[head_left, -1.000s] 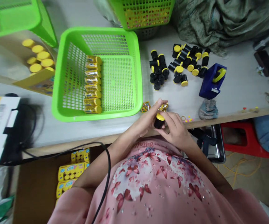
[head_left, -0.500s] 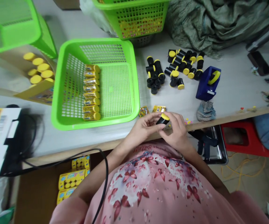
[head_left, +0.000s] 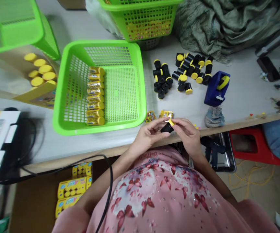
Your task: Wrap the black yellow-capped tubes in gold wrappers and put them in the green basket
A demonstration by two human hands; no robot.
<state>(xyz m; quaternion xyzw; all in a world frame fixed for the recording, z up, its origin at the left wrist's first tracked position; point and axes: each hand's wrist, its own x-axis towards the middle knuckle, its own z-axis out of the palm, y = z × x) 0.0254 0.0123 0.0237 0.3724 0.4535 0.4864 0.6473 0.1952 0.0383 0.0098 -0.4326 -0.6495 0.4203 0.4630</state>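
Two hands, close together at table edge (head_left: pixel 115 151): left hand (head_left: pixel 146 133) clamps black canister (head_left: pixel 165 128), right hand (head_left: pixel 190 136) pinches its yellow cap (head_left: pixel 172 122). I'd brace the body, keep cap pressure even.

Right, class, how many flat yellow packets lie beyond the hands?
2: one packet beside the green basket, another packet to its right. The left hand or right hand may hide more.
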